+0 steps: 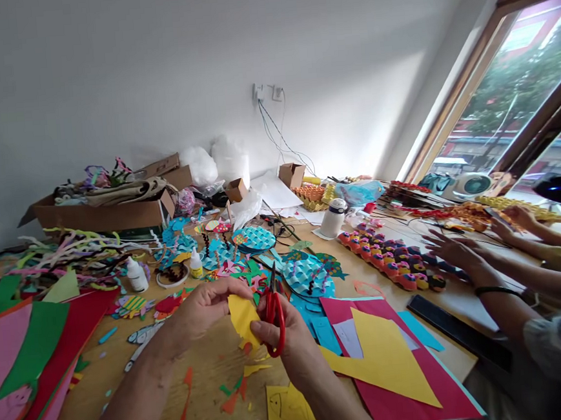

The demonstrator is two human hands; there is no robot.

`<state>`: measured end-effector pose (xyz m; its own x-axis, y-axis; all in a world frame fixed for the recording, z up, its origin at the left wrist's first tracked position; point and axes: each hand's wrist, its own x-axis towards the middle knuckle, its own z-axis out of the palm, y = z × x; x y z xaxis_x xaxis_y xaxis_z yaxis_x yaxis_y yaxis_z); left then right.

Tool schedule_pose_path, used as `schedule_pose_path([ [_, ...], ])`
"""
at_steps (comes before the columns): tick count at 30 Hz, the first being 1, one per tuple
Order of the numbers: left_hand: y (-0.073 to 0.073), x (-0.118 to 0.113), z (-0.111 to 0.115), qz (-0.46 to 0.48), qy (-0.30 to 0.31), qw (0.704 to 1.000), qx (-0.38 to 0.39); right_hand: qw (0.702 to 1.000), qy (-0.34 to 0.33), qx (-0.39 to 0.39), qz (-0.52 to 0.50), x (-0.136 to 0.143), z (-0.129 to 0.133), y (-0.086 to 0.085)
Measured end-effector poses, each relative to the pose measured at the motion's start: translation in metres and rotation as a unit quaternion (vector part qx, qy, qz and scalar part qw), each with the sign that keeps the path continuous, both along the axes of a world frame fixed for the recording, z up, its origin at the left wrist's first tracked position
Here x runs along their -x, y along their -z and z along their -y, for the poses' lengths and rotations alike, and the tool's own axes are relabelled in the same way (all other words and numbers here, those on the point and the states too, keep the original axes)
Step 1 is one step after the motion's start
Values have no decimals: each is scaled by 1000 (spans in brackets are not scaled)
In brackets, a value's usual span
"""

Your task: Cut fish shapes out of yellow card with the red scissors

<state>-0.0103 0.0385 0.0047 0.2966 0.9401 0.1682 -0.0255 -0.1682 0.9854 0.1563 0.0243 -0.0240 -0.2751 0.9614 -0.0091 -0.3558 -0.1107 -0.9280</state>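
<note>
My left hand [210,309] pinches the upper left edge of a small yellow paper piece [243,320] above the table. Red-handled scissors [275,320] sit in my right hand [288,339], their dark blades pointing up and away. The right thumb also touches the right side of the yellow piece. Below the hands lie a yellow paper with a fish drawn on it [289,407] and orange and green scraps [234,398]. A large yellow sheet [394,356] rests on a red sheet [373,393] at the right.
Colored sheets [33,346] lie at the left. Glue bottles [137,275], woven blue paper fish [308,276] and pipe cleaners [70,252] are beyond the hands. A cardboard box [101,214] stands at the back left. Other people's hands [463,257] reach in from the right, near painted egg trays [391,259].
</note>
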Motion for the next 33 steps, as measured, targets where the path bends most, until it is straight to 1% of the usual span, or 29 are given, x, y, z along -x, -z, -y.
schedule_pose_path([
  [2, 0, 1, 1, 50, -15, 997, 49, 999, 25, -25, 10, 0, -1, -3],
  [4, -2, 2, 2, 79, -13, 994, 68, 998, 45, -46, 18, 0, -4, -3],
  [5, -3, 2, 2, 77, -10, 994, 71, 997, 50, -54, 21, 0, -5, -2],
  [7, -5, 1, 0, 29, -11, 997, 68, 996, 51, -72, 29, 1, -9, 1],
  [9, -6, -1, -4, -58, -26, 996, 55, 994, 49, -90, 38, 2, -11, 2],
  [12, -7, -2, -9, -98, -49, 993, 48, 992, 48, -101, 56, 4, -13, 1],
  [15, -7, 2, -10, -113, -68, 990, 42, 992, 43, -100, 69, 6, -13, 1],
  [23, -12, 9, -5, -149, -82, 984, 54, 993, 26, -90, 72, 6, -14, 9],
  [28, -11, 16, -6, -152, -103, 981, 61, 987, 23, -120, 106, 6, -18, 19],
  [33, -11, 28, -5, -127, -140, 982, 20, 979, 44, -132, 151, 6, -20, 29],
])
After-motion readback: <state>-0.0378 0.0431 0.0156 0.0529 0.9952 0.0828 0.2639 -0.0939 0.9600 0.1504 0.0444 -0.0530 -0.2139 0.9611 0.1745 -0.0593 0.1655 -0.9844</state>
